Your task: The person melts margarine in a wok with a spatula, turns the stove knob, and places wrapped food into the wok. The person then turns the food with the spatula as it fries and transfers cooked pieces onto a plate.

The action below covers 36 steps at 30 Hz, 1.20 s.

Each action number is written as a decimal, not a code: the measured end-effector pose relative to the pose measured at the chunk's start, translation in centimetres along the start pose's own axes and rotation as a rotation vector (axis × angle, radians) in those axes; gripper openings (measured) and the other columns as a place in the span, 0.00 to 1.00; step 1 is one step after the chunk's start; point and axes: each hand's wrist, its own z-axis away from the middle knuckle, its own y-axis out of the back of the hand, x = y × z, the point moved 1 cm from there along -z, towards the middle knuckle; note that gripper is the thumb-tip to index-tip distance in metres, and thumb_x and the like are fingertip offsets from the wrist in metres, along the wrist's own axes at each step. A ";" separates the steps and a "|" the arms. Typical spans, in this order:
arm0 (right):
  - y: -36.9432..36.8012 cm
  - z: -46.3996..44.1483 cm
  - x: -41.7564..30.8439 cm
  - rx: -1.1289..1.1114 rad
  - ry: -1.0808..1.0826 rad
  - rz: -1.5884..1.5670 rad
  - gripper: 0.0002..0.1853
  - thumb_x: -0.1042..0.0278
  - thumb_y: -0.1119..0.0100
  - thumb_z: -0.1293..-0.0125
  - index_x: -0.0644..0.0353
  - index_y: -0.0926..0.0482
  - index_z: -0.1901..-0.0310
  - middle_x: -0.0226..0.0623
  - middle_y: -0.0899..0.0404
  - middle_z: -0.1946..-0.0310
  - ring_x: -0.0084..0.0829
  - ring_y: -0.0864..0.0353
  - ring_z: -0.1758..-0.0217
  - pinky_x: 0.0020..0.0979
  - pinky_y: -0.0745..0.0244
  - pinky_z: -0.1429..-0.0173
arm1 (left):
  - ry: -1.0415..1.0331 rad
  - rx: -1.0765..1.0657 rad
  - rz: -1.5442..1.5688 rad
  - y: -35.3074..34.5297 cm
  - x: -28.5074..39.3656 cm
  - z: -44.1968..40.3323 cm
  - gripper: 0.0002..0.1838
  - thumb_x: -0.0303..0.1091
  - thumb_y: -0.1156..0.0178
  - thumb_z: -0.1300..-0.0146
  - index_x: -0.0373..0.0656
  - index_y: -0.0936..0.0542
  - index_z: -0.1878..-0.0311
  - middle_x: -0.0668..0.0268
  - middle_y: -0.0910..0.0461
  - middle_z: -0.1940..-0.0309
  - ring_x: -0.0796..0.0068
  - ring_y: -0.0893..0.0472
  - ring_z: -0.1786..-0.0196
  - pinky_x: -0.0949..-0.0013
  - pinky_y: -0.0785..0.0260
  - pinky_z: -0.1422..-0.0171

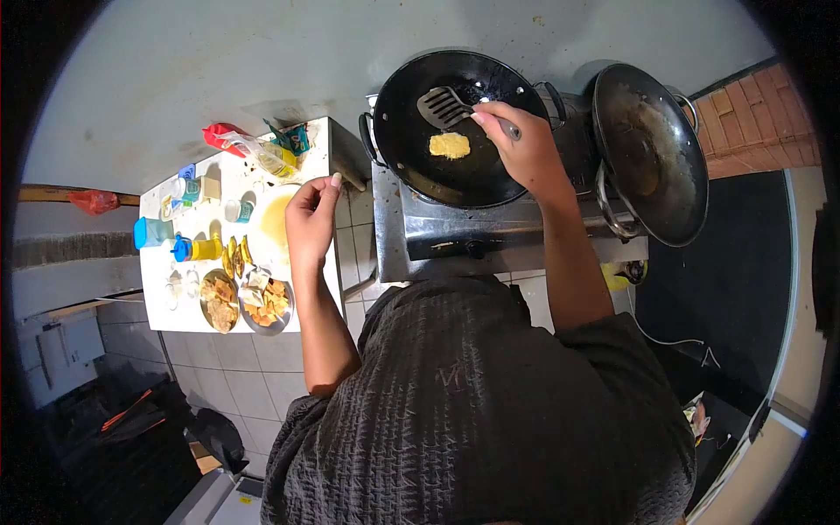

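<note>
Over the right part of a black wok [411, 179], my right hand [525, 149] is wrapped round the handle of a slotted spatula [442, 107]. The spatula's head is over the wok, just above a yellow piece of food [450, 145] that lies on the wok's dark surface. My left hand [313, 219] is raised between the white table [179, 311] and the stove [391, 223]. Its fingers are curled with the thumb and a fingertip close together; whether something small is between them cannot be made out.
A second large pan [652, 157] stands tilted at the right. On the table are two plates of food [266, 302], bananas [236, 256], a yellow bottle with a blue cap [203, 248], a jar [238, 211] and plastic bags [262, 153].
</note>
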 end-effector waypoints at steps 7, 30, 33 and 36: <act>1.9 2.0 -2.2 0.147 -0.182 0.120 0.11 0.61 0.41 0.33 0.61 0.18 0.62 0.50 0.19 0.73 0.47 0.17 0.70 0.36 0.25 0.67 | -0.002 0.002 0.006 -0.1 -0.6 -0.1 0.12 0.36 0.37 0.33 0.34 0.19 0.60 0.74 0.22 0.71 0.87 0.29 0.67 0.81 0.36 0.61; 2.3 -2.8 2.2 0.293 -0.059 0.647 0.23 0.52 0.51 0.31 0.61 0.19 0.77 0.49 0.20 0.79 0.54 0.19 0.73 0.48 0.23 0.65 | 0.007 -0.019 0.012 -0.3 -0.6 0.4 0.13 0.37 0.37 0.33 0.34 0.19 0.60 0.74 0.22 0.70 0.87 0.28 0.66 0.81 0.37 0.60; 2.2 -3.8 1.8 0.344 -0.030 0.708 0.23 0.54 0.50 0.32 0.61 0.21 0.80 0.51 0.22 0.79 0.54 0.20 0.73 0.49 0.23 0.65 | 0.009 -0.009 0.007 0.1 -0.8 0.4 0.13 0.37 0.37 0.33 0.34 0.19 0.60 0.74 0.22 0.70 0.87 0.29 0.67 0.81 0.37 0.60; 1.8 -3.9 2.8 0.228 -0.021 0.825 0.22 0.55 0.49 0.33 0.62 0.21 0.79 0.52 0.22 0.79 0.54 0.20 0.72 0.50 0.23 0.64 | 0.001 0.000 0.005 0.2 -0.8 0.5 0.13 0.38 0.37 0.33 0.34 0.19 0.60 0.74 0.22 0.70 0.87 0.29 0.67 0.81 0.37 0.61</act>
